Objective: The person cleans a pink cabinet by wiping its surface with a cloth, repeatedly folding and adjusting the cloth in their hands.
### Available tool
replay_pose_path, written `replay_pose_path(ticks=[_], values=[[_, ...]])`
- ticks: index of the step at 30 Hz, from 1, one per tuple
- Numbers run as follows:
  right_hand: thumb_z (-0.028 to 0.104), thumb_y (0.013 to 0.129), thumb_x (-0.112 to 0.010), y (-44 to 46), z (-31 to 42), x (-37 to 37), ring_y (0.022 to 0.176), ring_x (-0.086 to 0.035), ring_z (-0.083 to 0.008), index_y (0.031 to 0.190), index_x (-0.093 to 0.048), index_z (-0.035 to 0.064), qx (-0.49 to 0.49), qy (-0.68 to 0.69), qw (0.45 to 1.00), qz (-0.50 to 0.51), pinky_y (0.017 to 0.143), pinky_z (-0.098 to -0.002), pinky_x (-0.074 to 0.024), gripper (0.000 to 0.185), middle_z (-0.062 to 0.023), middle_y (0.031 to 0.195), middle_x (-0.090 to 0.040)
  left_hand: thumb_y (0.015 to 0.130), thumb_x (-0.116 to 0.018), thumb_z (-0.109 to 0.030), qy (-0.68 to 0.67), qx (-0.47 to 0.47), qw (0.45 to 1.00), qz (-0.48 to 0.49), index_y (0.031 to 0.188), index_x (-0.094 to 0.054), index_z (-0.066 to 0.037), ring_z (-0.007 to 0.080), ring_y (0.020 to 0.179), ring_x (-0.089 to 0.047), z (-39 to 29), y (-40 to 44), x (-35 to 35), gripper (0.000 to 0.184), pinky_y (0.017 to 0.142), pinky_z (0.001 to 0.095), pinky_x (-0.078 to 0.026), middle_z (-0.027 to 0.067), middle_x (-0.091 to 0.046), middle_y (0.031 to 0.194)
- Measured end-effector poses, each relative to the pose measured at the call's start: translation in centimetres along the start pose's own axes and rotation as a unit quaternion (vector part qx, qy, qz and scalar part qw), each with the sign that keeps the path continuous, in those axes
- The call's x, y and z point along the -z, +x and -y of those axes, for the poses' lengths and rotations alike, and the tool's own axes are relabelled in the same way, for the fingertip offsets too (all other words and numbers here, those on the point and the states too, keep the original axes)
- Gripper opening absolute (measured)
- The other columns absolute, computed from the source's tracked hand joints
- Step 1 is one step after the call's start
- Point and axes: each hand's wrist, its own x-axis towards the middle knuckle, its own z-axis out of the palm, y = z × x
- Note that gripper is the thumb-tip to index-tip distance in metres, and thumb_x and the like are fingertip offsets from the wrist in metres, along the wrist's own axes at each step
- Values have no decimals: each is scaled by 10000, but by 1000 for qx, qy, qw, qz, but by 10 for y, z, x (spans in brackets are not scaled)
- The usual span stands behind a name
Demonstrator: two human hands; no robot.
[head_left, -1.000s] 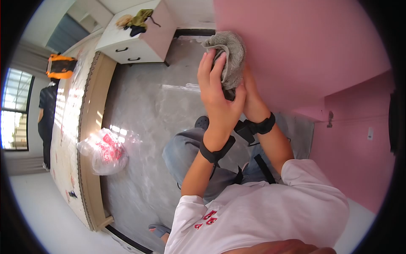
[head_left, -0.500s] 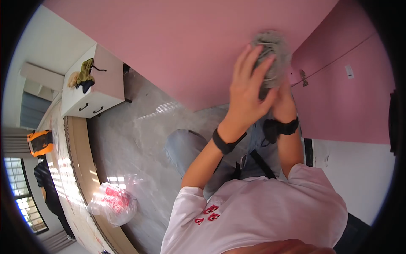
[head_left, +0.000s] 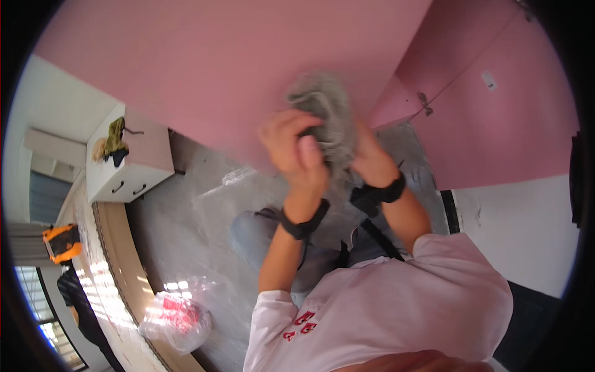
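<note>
- Grey cloth (head_left: 338,118), thick and bunched up, near the middle of the head view, between the left hand (head_left: 291,146) and the right hand (head_left: 375,162).
- On the left, holding the cloth with fingers curled and thumb close to them, in a fairly narrow grip; somewhat blurred.
- On the right, against the far side of the cloth, with fingers hidden behind it; cannot tell how wide or narrow.
- In front of a large pink panel (head_left: 217,56); cannot tell whether touching it.
- Around both wrists, black bands (head_left: 304,223); below, a white T-shirt (head_left: 396,304) with small red motifs, and a denim-covered knee (head_left: 248,239).
- Off to the right, a pink door (head_left: 508,136) with a small white label (head_left: 489,80) and a metal hinge (head_left: 424,104).
- Off to the left, a white cabinet (head_left: 133,177) with two dark handles; on top, an olive, tan and dark bundle of fabric (head_left: 114,137).
- Underneath, a grey floor (head_left: 180,232) with bright glints.
- Along the left, a bed (head_left: 111,279) with a pale mattress and a wooden side; near its edge, a clear plastic bag (head_left: 180,322) with red print.
- Farther left, an orange and black bag (head_left: 62,243) and, near the window (head_left: 52,335), another person in dark clothes (head_left: 83,310).
</note>
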Motion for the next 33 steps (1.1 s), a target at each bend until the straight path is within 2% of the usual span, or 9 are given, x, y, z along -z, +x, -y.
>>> replay_pose_path(ticks=[1, 4, 6, 14, 16, 18, 21, 25, 33], values=[[263, 1090, -539, -5, 18, -20, 1236, -631, -184, 1467, -510, 34, 54, -44, 998, -4, 1053, -341, -534, 443, -55, 1381, -620, 990, -536, -217, -59, 34, 998, -14, 1069, -684, -8, 340, 1110, -582, 4, 5, -1, 268, 1006, 466, -437, 171, -656, 1134], [187, 1061, -575, 18, 20, 11, 1248, -623, -187, 1464, -507, 16, -126, 208, 969, 40, 1055, -321, -517, 443, -74, 1388, -619, 1007, -528, -215, -115, 67, 991, 6, 1129, -669, 14, 347, 1147, -581, 7, 9, -3, 296, 1032, 452, -444, 174, -661, 1177], [138, 1030, -603, 6, 31, 16, 1230, -632, -204, 1426, -529, 5, 64, -117, 990, 44, 1037, -316, -512, 424, -105, 1359, -636, 1005, -538, -198, -101, 49, 990, 88, 1216, -663, 19, 372, 1275, -561, 6, 10, -3, 327, 1098, 458, -428, 198, -634, 1329], [146, 1025, -621, -33, 59, 126, 1220, -635, -230, 1426, -524, -1, 127, -479, 853, -166, 1032, -332, -507, 438, -123, 1363, -634, 969, -681, -230, -162, 96, 920, 344, 1445, -545, -51, 434, 1392, -491, -15, -6, -59, 527, 1134, 477, -435, 209, -487, 1530], [209, 1054, -585, -38, 44, 156, 1197, -639, -249, 1425, -537, 24, 142, -465, 858, -166, 1017, -365, -520, 417, -117, 1349, -638, 971, -702, -223, -127, 40, 921, 366, 1508, -490, -54, 423, 1414, -474, -13, -11, -65, 601, 1145, 465, -434, 214, -448, 1564], [282, 1084, -523, -17, 5, 212, 1168, -644, -237, 1405, -556, 47, 12, 123, 937, -326, 983, -381, -544, 399, -114, 1315, -644, 938, -746, -236, -134, 43, 936, 322, 1498, -493, -55, 417, 1372, -506, -11, -17, -66, 640, 1055, 464, -514, 207, -435, 1558], [350, 1100, -477, -17, 26, 127, 1145, -647, -229, 1394, -558, 62, -126, 4, 959, -253, 952, -398, -562, 419, -108, 1294, -643, 907, -776, -239, -65, 69, 965, 245, 1473, -505, -61, 423, 1322, -526, -13, -18, -46, 653, 989, 443, -557, 202, -429, 1551], [348, 1102, -481, -28, 0, 55, 1188, -636, -219, 1408, -540, 53, -12, -100, 991, -87, 986, -398, -554, 429, -105, 1306, -627, 857, -798, -210, 10, 52, 983, 176, 1408, -548, -90, 411, 1288, -530, -15, -22, -21, 617, 1003, 472, -533, 179, -481, 1507], [342, 1110, -471, 24, -96, -34, 1067, -672, -143, 1314, -618, 28, -164, 129, 978, 12, 888, -329, -573, 403, -49, 1206, -674, 817, -816, -158, 212, 74, 973, 60, 1365, -582, -83, 412, 1284, -515, -8, -13, 61, 601, 1055, 476, -468, 161, -583, 1395]])
